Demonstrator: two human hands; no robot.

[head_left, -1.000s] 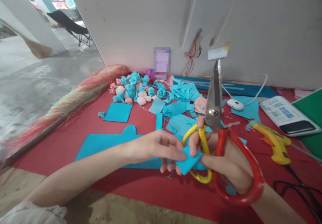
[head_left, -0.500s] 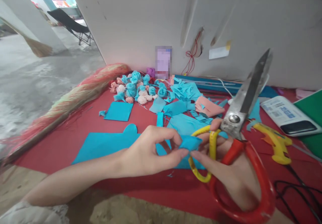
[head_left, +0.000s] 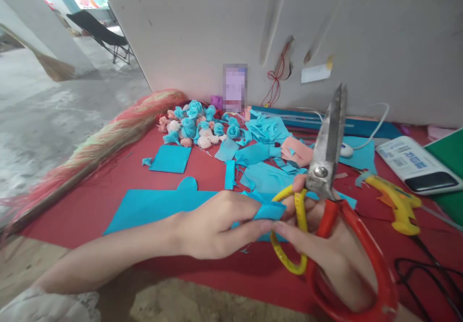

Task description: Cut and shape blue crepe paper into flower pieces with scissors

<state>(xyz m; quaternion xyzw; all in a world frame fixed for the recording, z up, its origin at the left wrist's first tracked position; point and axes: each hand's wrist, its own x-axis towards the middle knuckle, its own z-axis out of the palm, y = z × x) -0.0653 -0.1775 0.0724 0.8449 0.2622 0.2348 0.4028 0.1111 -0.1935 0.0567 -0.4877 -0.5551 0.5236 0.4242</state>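
My left hand (head_left: 217, 225) is closed in a pinch on a small folded piece of blue crepe paper (head_left: 270, 211). My right hand (head_left: 336, 259) meets it from the other side, its thumb tip against the lower edge of the same piece. Scissors (head_left: 323, 172) with one yellow and one red handle hang on the right hand's fingers, blades nearly together and pointing up and away. Beneath the hands lies a large blue sheet (head_left: 152, 208). Behind them are crumpled blue crepe paper scraps (head_left: 267, 177) and a smaller blue square (head_left: 170, 159).
Blue and pink paper roses (head_left: 195, 124) are heaped at the back, near a propped, blurred-out phone (head_left: 235, 88). A yellow glue gun (head_left: 398, 206) and a white power bank (head_left: 415, 165) lie to the right. A bundle of reddish straw (head_left: 108, 129) borders the left side of the red table.
The scissors have swung left and more upright, their blades closer together. My left fingers have closed further on the blue piece, which has tilted slightly.
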